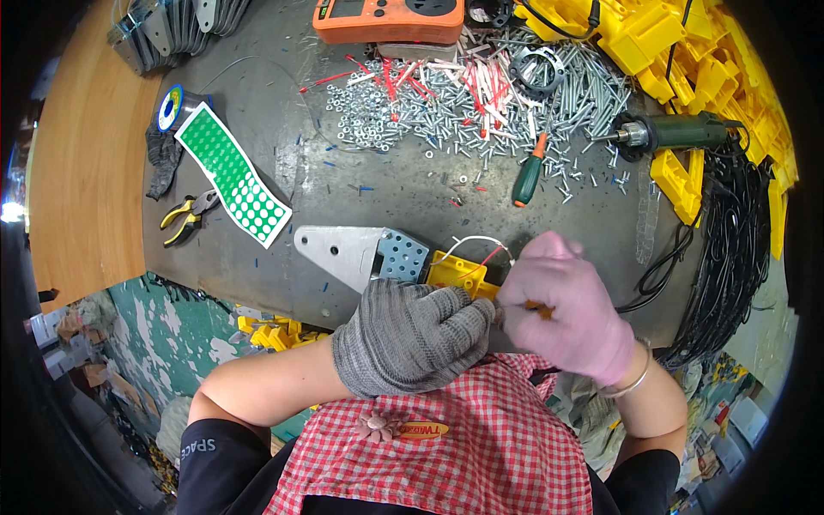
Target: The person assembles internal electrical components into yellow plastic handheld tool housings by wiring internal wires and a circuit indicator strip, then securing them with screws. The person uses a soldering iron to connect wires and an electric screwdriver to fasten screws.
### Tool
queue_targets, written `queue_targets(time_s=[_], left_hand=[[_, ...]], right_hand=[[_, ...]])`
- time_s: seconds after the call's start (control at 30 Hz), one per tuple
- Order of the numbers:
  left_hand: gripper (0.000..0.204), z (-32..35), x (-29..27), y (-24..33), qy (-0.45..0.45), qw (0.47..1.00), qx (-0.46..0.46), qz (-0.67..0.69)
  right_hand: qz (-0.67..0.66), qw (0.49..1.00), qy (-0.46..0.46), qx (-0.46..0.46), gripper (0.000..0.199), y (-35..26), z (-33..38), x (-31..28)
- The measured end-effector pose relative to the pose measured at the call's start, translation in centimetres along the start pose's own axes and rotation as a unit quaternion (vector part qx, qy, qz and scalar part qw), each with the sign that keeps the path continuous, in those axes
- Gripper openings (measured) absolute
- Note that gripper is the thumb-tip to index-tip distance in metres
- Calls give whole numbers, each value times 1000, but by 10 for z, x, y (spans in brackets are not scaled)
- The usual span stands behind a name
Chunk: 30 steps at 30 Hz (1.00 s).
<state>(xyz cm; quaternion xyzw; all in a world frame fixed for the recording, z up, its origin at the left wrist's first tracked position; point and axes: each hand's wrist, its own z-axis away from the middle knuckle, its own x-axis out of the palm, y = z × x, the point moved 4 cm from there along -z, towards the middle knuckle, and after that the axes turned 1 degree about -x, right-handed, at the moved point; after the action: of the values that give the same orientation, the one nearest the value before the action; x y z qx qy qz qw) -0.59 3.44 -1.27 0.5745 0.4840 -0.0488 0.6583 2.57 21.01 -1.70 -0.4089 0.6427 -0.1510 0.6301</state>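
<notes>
My left hand (414, 335), in a grey knitted glove, is closed at the table's front edge. Its fingertips meet those of my right hand (562, 309), which wears a pink glove and has its fingers curled in. What they pinch between them is hidden; a small orange-brown bit shows at the right fingers. Just beyond lies a yellow plastic housing (459, 270), with a white wire (476, 239) and a red wire rising from it. Joined or set against its left side are a perforated blue-grey metal block (402, 256) and a light grey metal plate (337, 251) with holes.
Screws and nuts (549, 112) are heaped at the back, below an orange meter (390, 19). A green screwdriver (530, 176), a green power tool (678, 133), yellow housings (644, 39) and black cables (730, 249) lie right. Pliers (189, 218), a green sticker sheet (225, 159) and a wire spool (176, 107) lie left.
</notes>
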Motion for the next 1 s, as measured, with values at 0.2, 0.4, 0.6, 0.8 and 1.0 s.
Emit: queue_targets(time_s=[0.2, 0.4, 0.6, 0.8, 1.0], left_hand=[[27, -2, -2, -7, 8, 999, -3, 38], [27, 14, -18, 13, -53, 992, -37, -105], [52, 13, -42, -38, 34, 986, -22, -161], [52, 34, -19, -60, 0, 993, -34, -110], [56, 29, -26, -58, -17, 996, -35, -82]], right_hand=[[224, 968, -29, -108, 13, -26, 6, -13], [83, 994, 62, -43, 11, -15, -9, -24], [-147, 969, 85, 178, 25, 38, -72, -35], [-40, 971, 221, 82, 39, 88, -193, -61], [55, 949, 225, 216, 44, 102, -251, -85]])
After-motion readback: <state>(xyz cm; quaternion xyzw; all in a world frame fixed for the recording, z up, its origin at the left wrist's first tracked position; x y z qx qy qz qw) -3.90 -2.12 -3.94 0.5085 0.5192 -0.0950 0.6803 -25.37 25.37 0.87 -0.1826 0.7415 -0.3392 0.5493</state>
